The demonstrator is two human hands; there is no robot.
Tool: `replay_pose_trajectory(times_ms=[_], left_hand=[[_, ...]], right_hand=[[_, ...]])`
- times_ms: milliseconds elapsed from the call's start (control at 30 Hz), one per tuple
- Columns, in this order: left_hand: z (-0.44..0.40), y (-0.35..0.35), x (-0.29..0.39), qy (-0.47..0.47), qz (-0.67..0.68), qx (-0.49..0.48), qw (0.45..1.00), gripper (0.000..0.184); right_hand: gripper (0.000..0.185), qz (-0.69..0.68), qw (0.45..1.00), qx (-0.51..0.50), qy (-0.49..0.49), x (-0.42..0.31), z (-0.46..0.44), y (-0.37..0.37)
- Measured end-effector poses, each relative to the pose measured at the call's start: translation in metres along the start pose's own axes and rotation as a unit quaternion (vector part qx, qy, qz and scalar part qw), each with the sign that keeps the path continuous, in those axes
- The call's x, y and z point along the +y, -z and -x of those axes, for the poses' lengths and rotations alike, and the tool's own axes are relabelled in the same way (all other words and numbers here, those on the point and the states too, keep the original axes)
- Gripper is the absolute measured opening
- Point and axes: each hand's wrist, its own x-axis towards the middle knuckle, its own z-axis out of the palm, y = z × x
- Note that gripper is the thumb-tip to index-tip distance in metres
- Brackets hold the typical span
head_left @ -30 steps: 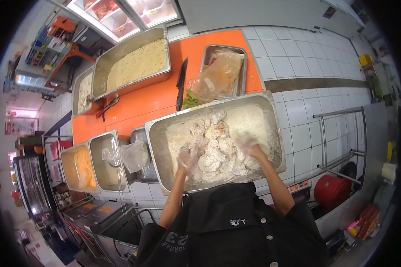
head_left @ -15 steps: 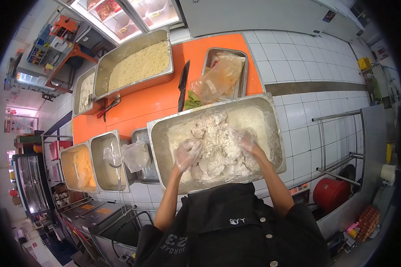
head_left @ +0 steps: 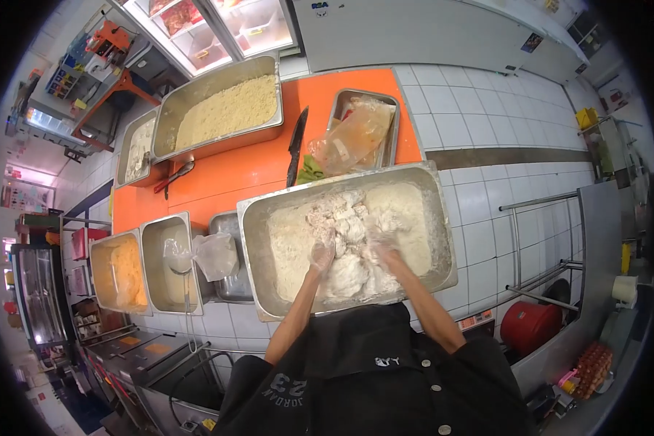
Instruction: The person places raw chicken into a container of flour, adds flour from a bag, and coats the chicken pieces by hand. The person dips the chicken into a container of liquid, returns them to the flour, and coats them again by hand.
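Observation:
A large metal tub in front of me holds pale flour and a heap of flour-coated pieces, which look like meat. My left hand, whitened with flour, rests against the left side of the heap, its fingers extended and partly buried. On the heap's right side is my right hand, smeared by motion; its fingers cannot be made out. Both hands seem to wear thin clear gloves. No single piece is seen lifted out of the heap.
On the orange table lie a black knife, red-handled tongs, a tray with a plastic bag, and a tub of crumbs. Left of my tub stand an orange-filled container and one with a ladle.
Both hands have moved inward toward each other, gathering at the heap. The coated pieces between them have shifted. The whole view has tilted slightly.

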Motion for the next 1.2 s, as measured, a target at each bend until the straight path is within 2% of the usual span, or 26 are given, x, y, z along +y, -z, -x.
replay_pose_trajectory(times_ms=[33,67,100,200,233,367,400,467,500,533,567,600,633,667,733,767,800,833,867,967,1000,1033,1067,1100,1167,1200], left_hand=[[0.006,0.003,0.016,0.036,0.137,-0.039,0.989,0.068],[-0.004,-0.002,0.01,0.022,0.26,-0.071,0.963,0.065],[-0.01,-0.004,0.008,0.017,0.378,-0.106,0.919,0.063],[-0.016,0.017,-0.014,0.045,0.327,-0.181,0.927,0.067],[-0.012,0.025,-0.024,0.049,0.328,-0.176,0.927,0.067],[0.009,0.063,-0.07,-0.055,0.297,-0.144,0.942,0.049],[0.022,0.081,-0.066,-0.119,0.177,-0.132,0.968,0.047],[0.033,0.086,-0.069,-0.181,0.051,-0.125,0.974,0.045],[0.029,0.079,-0.077,-0.139,0.004,-0.114,0.984,0.044],[0.021,0.064,-0.08,-0.098,0.013,-0.116,0.988,0.046],[0.012,0.048,-0.083,-0.056,0.023,-0.117,0.991,0.048],[0.004,0.033,-0.086,-0.015,0.033,-0.117,0.992,0.05],[-0.013,0.013,-0.095,-0.052,0.205,-0.113,0.971,0.047],[-0.018,-0.003,-0.1,-0.083,0.373,-0.105,0.918,0.044],[0.008,-0.002,-0.048,-0.05,0.396,-0.103,0.911,0.047],[0.012,0.005,-0.024,-0.021,0.417,-0.105,0.902,0.05],[0.005,0.003,-0.024,-0.021,0.421,-0.102,0.901,0.05],[-0.004,-0.004,-0.032,-0.09,0.323,-0.066,0.94,0.054],[-0.01,-0.007,-0.037,-0.158,0.218,-0.03,0.963,0.058],[-0.012,0.022,-0.028,-0.081,0.249,-0.093,0.961,0.057],[-0.012,0.03,-0.027,-0.056,0.258,-0.115,0.958,0.057],[-0.012,0.033,-0.029,-0.126,0.251,-0.052,0.958,0.056],[-0.011,0.037,-0.032,-0.195,0.242,0.012,0.951,0.057],[-0.011,0.042,-0.035,-0.192,0.243,0.013,0.951,0.057],[-0.014,0.056,-0.042,-0.147,0.223,0.094,0.959,0.04],[-0.026,0.055,-0.055,-0.119,0.216,0.12,0.962,0.039]], right_hand=[[0.045,0.004,1.0,0.008,0.004,-0.014,0.0,0.0],[0.048,-0.208,0.973,-0.054,-0.089,-0.029,-0.006,0.0],[0.051,-0.314,0.936,-0.094,-0.128,-0.038,-0.004,0.004],[0.058,-0.468,0.819,-0.145,-0.297,-0.06,0.008,0.028],[0.058,-0.468,0.819,-0.15,-0.297,-0.064,0.011,0.038],[0.049,-0.311,0.929,-0.153,-0.13,-0.042,0.025,0.079],[0.049,-0.271,0.947,-0.148,-0.091,-0.023,0.034,0.088],[0.046,-0.282,0.959,-0.005,-0.014,0.052,0.038,0.033],[0.046,-0.05,0.99,-0.133,0.02,0.027,0.035,0.064],[0.046,0.184,0.949,-0.252,0.052,0.007,0.033,0.085],[0.046,0.181,0.95,-0.25,0.05,0.013,0.033,0.072],[0.044,0.042,0.973,-0.212,0.079,0.027,0.028,0.046],[0.044,-0.097,0.975,-0.166,0.109,0.038,0.02,0.026],[0.044,-0.098,0.975,-0.167,0.11,0.039,0.016,0.012],[0.048,-0.368,0.907,-0.178,-0.099,0.022,0.007,-0.016],[0.048,-0.367,0.908,-0.18,-0.094,-0.002,0.001,-0.008],[0.048,-0.437,0.873,-0.191,-0.1,-0.037,-0.001,0.019],[0.049,-0.505,0.832,-0.202,-0.11,-0.055,0.002,0.034],[0.049,-0.503,0.832,-0.205,-0.111,-0.052,0.002,0.028],[0.049,-0.448,0.877,-0.171,-0.017,-0.046,-0.006,0.027],[0.048,-0.492,0.855,-0.156,0.048,-0.051,-0.001,0.049],[0.048,-0.534,0.827,-0.14,0.112,-0.061,0.006,0.075],[0.048,-0.533,0.827,-0.141,0.11,-0.077,0.008,0.106],[0.046,-0.391,0.911,-0.127,0.002,-0.096,0.005,0.142],[0.044,-0.236,0.96,-0.108,-0.105,-0.078,-0.014,0.149],[0.043,-0.094,0.992,-0.081,-0.01,-0.033,-0.031,0.123]])
